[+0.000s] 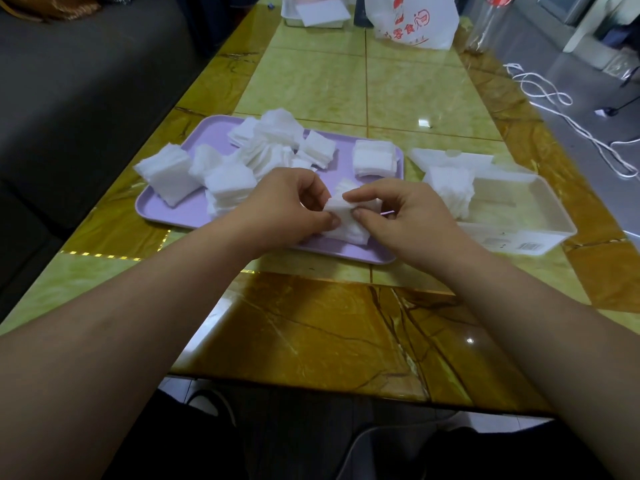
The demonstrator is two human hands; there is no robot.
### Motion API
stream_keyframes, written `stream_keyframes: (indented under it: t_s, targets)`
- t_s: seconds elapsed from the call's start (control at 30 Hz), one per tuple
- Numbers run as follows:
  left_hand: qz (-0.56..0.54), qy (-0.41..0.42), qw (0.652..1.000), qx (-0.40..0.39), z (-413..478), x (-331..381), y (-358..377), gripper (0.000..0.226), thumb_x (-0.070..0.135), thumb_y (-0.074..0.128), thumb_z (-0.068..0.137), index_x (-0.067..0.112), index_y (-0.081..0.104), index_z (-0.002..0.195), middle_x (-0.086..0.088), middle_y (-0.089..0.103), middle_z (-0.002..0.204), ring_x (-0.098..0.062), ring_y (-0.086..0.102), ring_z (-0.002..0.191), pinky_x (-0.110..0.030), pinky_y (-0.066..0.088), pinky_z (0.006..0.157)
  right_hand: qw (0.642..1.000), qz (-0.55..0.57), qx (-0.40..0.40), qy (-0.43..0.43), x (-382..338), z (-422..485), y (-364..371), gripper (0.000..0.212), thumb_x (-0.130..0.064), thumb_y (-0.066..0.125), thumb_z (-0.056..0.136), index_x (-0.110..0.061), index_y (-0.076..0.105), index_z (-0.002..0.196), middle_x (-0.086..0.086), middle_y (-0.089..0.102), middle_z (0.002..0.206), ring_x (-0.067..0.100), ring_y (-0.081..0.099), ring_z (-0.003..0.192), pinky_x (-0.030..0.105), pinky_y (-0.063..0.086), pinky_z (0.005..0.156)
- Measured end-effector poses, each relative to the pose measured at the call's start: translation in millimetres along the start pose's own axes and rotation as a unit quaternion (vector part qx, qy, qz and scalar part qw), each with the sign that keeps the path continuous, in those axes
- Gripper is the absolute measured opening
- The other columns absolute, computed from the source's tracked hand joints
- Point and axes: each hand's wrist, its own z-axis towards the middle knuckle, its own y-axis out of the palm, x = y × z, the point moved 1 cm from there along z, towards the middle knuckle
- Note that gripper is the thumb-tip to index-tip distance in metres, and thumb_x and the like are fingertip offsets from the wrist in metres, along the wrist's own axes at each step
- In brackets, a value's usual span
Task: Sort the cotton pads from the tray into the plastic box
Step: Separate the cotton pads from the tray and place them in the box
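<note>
A lilac tray (166,211) lies on the table with several stacks of white square cotton pads (277,143) scattered over it. Over the tray's near right part, my left hand (287,206) and my right hand (398,216) both pinch one small stack of cotton pads (344,221) between thumb and fingers. To the right of the tray stands the white plastic box (530,216), open, its lid (450,159) behind it. A stack of pads (450,188) stands in the box's left end.
The table (311,341) has a glossy yellow-green marble top. At its far end stand a white bin (315,12) and a printed plastic bag (412,19). A dark sofa (86,81) runs along the left. White cable (554,98) lies on the floor at the right.
</note>
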Motion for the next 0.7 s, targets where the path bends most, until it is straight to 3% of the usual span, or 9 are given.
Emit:
stream_keyframes:
  t_s: [0.13, 0.2, 0.3, 0.37, 0.43, 0.57, 0.7]
  targets:
    - [0.079, -0.007, 0.997, 0.000, 3.0, -3.6, 2.7, 0.029, 0.034, 0.090, 0.073, 0.019, 0.071, 0.088, 0.003, 0.072, 0.076, -0.006, 0.061, 0.062, -0.020, 0.046, 0.056, 1.000, 0.002, 0.022, -0.005, -2.5, 0.1, -0.6, 0.026, -0.013, 0.068, 0.093, -0.035, 0.072, 0.107, -0.021, 0.067, 0.107, 0.001, 0.063, 0.091, 0.016, 0.050, 0.080]
    - [0.089, -0.003, 0.996, -0.006, 5.4, -6.1, 6.7, 0.024, 0.034, 0.088, 0.075, 0.020, 0.071, 0.082, 0.006, 0.069, 0.070, -0.005, 0.059, 0.060, -0.021, 0.043, 0.057, 1.000, -0.022, 0.000, -0.010, -4.1, -0.1, 0.3, 0.038, -0.010, 0.063, 0.095, -0.031, 0.066, 0.126, -0.018, 0.063, 0.122, 0.004, 0.061, 0.106, 0.022, 0.052, 0.091]
    - [0.123, 0.012, 0.992, -0.001, 9.0, -8.5, 13.8, 0.024, 0.032, 0.084, 0.079, 0.020, 0.065, 0.069, 0.009, 0.062, 0.061, 0.001, 0.051, 0.052, -0.018, 0.038, 0.052, 0.994, -0.086, -0.063, -0.007, -3.9, -1.3, 5.1, 0.053, -0.007, 0.052, 0.101, -0.022, 0.047, 0.151, -0.002, 0.052, 0.145, 0.011, 0.048, 0.132, 0.018, 0.038, 0.104]
    - [0.137, 0.021, 0.990, 0.007, 10.2, -8.2, 15.8, 0.028, 0.032, 0.083, 0.080, 0.021, 0.062, 0.065, 0.009, 0.059, 0.058, 0.001, 0.050, 0.050, -0.019, 0.036, 0.051, 0.984, -0.145, -0.104, -0.012, -2.2, -1.2, 10.4, 0.054, -0.006, 0.046, 0.104, -0.016, 0.038, 0.156, 0.007, 0.045, 0.147, 0.020, 0.045, 0.134, 0.017, 0.032, 0.104]
    - [0.140, 0.025, 0.990, 0.006, 10.4, -7.7, 15.1, 0.028, 0.033, 0.083, 0.080, 0.020, 0.063, 0.066, 0.008, 0.060, 0.060, -0.001, 0.051, 0.052, -0.022, 0.036, 0.053, 0.975, -0.185, -0.124, -0.015, -1.1, -1.8, 15.5, 0.060, -0.006, 0.046, 0.102, -0.014, 0.030, 0.159, 0.009, 0.041, 0.146, 0.025, 0.045, 0.132, 0.030, 0.037, 0.108]
    - [0.137, 0.017, 0.990, 0.015, 8.8, -6.1, 8.9, 0.033, 0.040, 0.089, 0.071, 0.023, 0.066, 0.088, 0.008, 0.066, 0.078, -0.009, 0.062, 0.069, -0.027, 0.049, 0.063, 0.967, -0.214, -0.134, -0.014, -4.1, -3.4, 18.3, 0.065, -0.004, 0.048, 0.098, -0.016, 0.029, 0.160, 0.010, 0.043, 0.144, 0.030, 0.048, 0.130, 0.044, 0.043, 0.106]
    - [0.069, 0.025, 0.997, 0.002, 3.7, -2.7, 7.2, 0.056, 0.031, 0.091, 0.071, 0.027, 0.064, 0.121, 0.009, 0.067, 0.107, -0.005, 0.063, 0.077, -0.025, 0.051, 0.073, 0.979, -0.155, -0.125, -0.031, -17.4, -7.3, 9.0, 0.056, -0.009, 0.049, 0.099, -0.021, 0.041, 0.154, 0.008, 0.052, 0.145, 0.025, 0.050, 0.133, 0.035, 0.042, 0.107]
